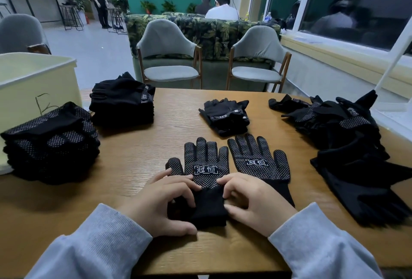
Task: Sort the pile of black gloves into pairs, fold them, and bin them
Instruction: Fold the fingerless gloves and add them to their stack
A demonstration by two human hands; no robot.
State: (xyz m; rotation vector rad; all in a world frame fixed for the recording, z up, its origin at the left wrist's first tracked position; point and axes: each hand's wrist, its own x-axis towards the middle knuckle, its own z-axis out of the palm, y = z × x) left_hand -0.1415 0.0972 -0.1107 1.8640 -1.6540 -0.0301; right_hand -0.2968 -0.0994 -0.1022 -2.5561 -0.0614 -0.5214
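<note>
**Two dotted gloves flat, cuffs under the fingers**

Two stacks of folded gloves sit at nine to eleven o'clock: the dotted stack (50,142) nearest the pale bin (33,82), then the plain stack (122,103) behind it. At six o'clock the left hand (160,205) curls its fingers onto the cuff of the left glove (206,162), thumb lying along the table (138,158), fingertips pinching the dark knit. The right hand (258,203) mirrors it, fingers bent and pressing the same cuff from the other side. The right glove (259,160) lies just beside, palm up, touching neither hand visibly apart from its cuff running under the right wrist. A small folded bundle (225,114) rests at twelve o'clock, and the unsorted pile (347,142) spreads from one to four o'clock.

The gloves look light, soft and limp; the rubber dots probably grip each other. The ribbed cuff seems the firmest place to hold for laying one glove over the other.
</note>
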